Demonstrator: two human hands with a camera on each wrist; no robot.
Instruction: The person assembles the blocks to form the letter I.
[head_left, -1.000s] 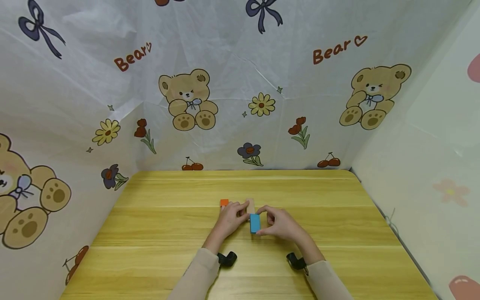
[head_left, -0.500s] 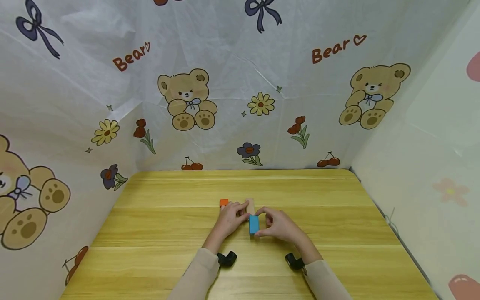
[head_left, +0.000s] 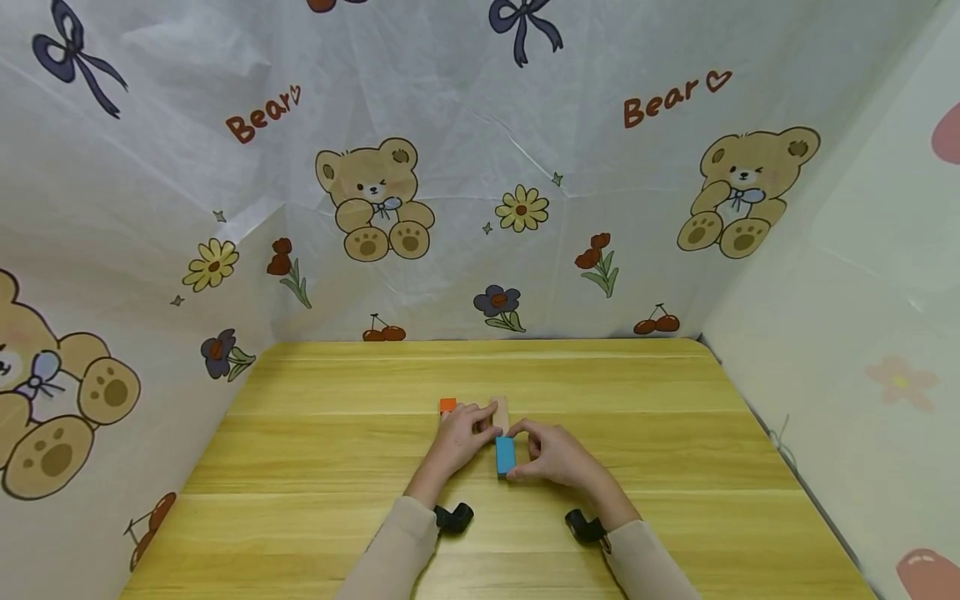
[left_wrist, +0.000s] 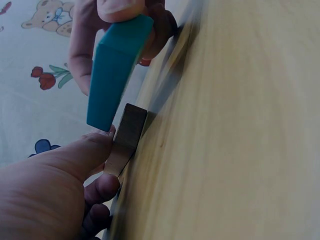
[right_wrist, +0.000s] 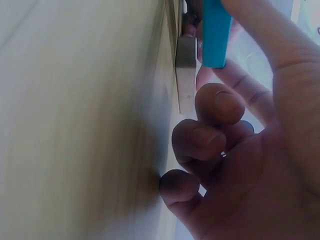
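Note:
My right hand (head_left: pixel 561 455) pinches a blue block (head_left: pixel 506 457) by its two ends, between thumb and index finger. Both wrist views show this block raised off the table, with a plain wooden block (left_wrist: pixel 131 127) lower down beside it. My left hand (head_left: pixel 459 435) holds that wooden block between thumb and fingers, on the tabletop. Seen from the head, the blue block is just in front of the wooden one, close to the left thumb. An orange block (head_left: pixel 447 405) shows behind the left hand, which partly hides it.
The wood-grain table (head_left: pixel 360 533) reaches back to a bear-print cloth (head_left: pixel 450 283) hung behind it. A pale wall (head_left: pixel 840 333) stands along the right side, with a thin cable (head_left: pixel 783 450) by the table edge.
My right hand has brought the blue block a little nearer to me and slightly left, exposing more of the gap by the wooden block. The left hand has stayed in place.

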